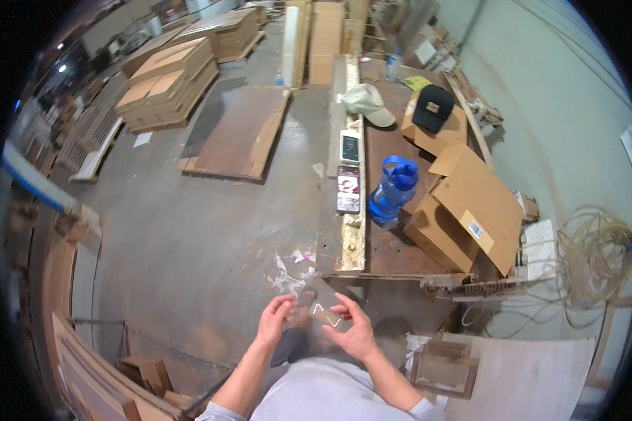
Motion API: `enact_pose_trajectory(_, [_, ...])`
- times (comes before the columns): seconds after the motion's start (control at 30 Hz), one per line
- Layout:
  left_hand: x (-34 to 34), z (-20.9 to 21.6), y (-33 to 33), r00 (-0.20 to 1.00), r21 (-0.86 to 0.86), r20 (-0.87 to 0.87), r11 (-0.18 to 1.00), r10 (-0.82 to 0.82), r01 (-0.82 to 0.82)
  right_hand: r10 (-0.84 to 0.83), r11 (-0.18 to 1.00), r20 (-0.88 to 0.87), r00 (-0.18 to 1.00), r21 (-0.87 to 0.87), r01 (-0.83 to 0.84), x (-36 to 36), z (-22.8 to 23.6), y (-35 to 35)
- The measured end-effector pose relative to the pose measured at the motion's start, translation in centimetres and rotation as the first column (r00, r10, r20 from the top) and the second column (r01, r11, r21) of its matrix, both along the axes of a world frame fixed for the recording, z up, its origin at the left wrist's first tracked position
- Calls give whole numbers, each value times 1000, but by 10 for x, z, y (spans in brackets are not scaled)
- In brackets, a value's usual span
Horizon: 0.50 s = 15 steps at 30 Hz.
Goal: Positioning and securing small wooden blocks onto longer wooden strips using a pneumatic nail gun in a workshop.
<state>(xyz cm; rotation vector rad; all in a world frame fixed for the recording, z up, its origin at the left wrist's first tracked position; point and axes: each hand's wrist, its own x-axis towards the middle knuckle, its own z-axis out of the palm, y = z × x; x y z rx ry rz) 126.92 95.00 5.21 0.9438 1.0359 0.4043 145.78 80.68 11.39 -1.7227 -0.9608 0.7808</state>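
My left hand (277, 320) is raised in front of my body, its fingers bent and slightly apart, with nothing plainly in it. Opposite it, my right hand (354, 330) has thumb and fingers spread in a wide curve. Two small white angled marks (333, 322) show in the gap beside my right thumb; whether they belong to a see-through thing or to something behind, I cannot tell. Beyond the hands, white scraps (288, 281) lie on the floor by the end of a workbench (390, 261).
Two phones (349, 189), a light cap (369, 104), a blue bottle (395, 191), cardboard boxes (474, 210) and a black cap (432, 108) sit on the bench. Coiled hose (597, 245) hangs right. Small frames (444, 372) lie near my right arm; stacked panels (172, 81) stand far left.
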Motion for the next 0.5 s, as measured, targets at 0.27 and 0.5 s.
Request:
enact_pose_trajectory(0.27, [-81,62,-128,969,-14,17,969,246,-246,368,925,-40,929,118,-361,-67,-15,-31])
enact_pose_trajectory(0.5, [-185,93,-190,862,192,-58,853,504,-486,599,655,398,695,257,-711,-155,26,-32])
